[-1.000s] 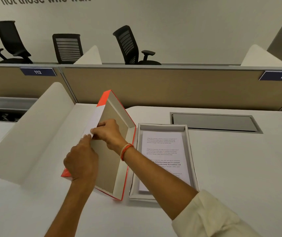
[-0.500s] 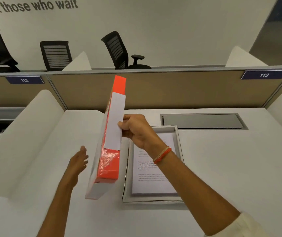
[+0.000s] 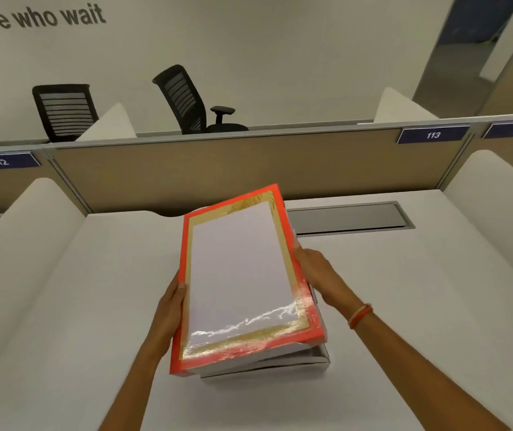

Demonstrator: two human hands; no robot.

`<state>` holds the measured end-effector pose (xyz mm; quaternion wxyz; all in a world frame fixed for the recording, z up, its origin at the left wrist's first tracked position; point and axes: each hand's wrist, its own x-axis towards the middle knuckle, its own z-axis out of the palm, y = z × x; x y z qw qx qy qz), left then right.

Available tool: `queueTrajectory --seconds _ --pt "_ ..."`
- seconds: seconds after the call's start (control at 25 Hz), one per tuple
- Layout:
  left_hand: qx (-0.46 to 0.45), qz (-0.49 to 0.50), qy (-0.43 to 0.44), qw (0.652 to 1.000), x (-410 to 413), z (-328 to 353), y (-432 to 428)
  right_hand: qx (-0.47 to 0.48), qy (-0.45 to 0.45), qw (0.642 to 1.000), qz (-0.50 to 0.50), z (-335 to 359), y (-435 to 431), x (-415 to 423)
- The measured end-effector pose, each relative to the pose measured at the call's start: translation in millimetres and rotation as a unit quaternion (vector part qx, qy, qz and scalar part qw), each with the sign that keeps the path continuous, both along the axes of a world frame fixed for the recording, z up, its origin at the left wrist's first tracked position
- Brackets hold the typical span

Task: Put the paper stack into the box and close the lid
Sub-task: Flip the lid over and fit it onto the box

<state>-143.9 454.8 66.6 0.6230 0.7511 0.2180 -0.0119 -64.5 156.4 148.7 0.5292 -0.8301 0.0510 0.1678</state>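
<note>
The lid [image 3: 242, 281] is orange-edged with a gold border and a white centre, face up. It hovers tilted over the grey-white box [image 3: 283, 365], left side raised, and covers most of it. My left hand [image 3: 171, 309] grips the lid's left edge. My right hand [image 3: 314, 269] holds its right edge, with an orange band on that wrist. Only the box's near wall and right corner show under the lid. The paper stack inside the box is hidden by the lid.
The box rests on a white desk [image 3: 404, 306]. A grey cable hatch [image 3: 348, 217] lies in the desk behind it. White curved dividers stand at left [image 3: 21, 244] and right [image 3: 497, 188], and a tan partition [image 3: 249, 169] runs along the back. Black office chairs stand beyond it.
The lid went from standing open on the left, to lifted upright on edge, to turned face up over the box. My left hand, off it half a second ago, now grips its left edge.
</note>
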Motion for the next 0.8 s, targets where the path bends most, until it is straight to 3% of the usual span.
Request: queueTrajectory --seconds 0.12,0.32,0.8 --pt "0.117 -0.027 0.017 0.993 0 -12 -21 -0.088 -0.04 0.995 0.02 -40 -11 -9" --pt "0.212 -0.053 0.034 0.975 0 -28 -37 -0.139 -0.012 0.99 -0.004 -83 -20 -17" --pt "0.301 -0.071 0.046 0.95 7 -45 -44 -0.17 -0.025 0.985 -0.014 -118 -23 -17"
